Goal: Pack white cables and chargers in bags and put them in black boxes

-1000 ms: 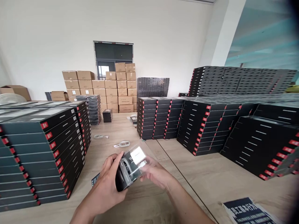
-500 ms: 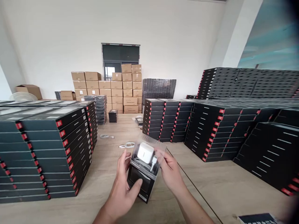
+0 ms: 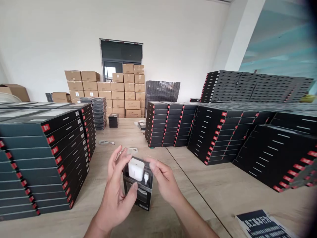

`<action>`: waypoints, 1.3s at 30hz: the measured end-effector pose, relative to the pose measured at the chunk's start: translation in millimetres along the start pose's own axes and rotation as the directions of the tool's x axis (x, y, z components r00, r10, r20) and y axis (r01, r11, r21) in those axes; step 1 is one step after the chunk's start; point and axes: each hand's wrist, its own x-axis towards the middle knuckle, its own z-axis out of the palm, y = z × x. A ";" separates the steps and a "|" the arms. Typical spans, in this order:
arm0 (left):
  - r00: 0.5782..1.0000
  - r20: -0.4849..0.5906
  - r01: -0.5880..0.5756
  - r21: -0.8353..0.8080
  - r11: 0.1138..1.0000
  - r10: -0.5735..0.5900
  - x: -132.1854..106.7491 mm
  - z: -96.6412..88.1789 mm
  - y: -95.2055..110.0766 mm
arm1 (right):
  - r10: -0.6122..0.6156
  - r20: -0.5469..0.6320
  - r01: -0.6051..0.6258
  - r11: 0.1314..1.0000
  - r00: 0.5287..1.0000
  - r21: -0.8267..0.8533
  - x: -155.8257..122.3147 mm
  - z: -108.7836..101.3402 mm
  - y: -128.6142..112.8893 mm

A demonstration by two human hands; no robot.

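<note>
Black cardboard retail box with a see-through front [image 3: 137, 195]: upright between both hands, low over the light wood desk [image 3: 213, 188], whether touching it or lifted off cannot tell. Compared with a moment earlier it sits lower and squarer to the head camera, no longer tipped, so the contents read plainly.

Behind the window: white cube-shaped plug charger [image 3: 136, 169], upper left, with a small white cable connector [image 3: 146, 177] just beside it on the right.

Left hand [image 3: 115, 195]: fingers fanned apart, rising beside the box's left edge, thumb laid across the front below the charger. Grip looks loose, but how much weight it takes cannot tell.

Right hand [image 3: 164, 181]: fingertips gathered together against the box's upper right corner, thumb out of sight. Clamped or merely steadying, cannot tell.

Around the hands: thin coiled white cable [image 3: 132, 150] on the desk just behind the left fingers, partly hidden; second white cable [image 3: 106, 142] further left. Tall stacks of flat black boxes with red tabs [image 3: 44, 165] to the left, and more of the same [image 3: 215, 135] to the right. Far end: brown cardboard cartons [image 3: 119, 96] piled high. Dark blue printed sheet [image 3: 262, 224] at lower right
</note>
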 end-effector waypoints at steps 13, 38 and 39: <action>0.981 -0.022 0.182 -0.209 0.961 -0.190 -6.2 8.9 -43.0 | -0.084 -0.111 0.085 0.996 0.990 -0.001 0.1 -8.6 10.4; 0.996 0.090 0.017 -0.093 0.996 -0.009 -5.4 -12.0 -28.2 | -0.136 0.161 0.162 0.973 0.978 -0.162 -4.2 -13.3 -14.7; 0.996 0.094 0.014 -0.093 0.996 -0.005 -6.2 -12.1 -28.0 | -0.135 0.193 0.165 0.975 0.972 -0.150 -4.1 -16.0 -14.8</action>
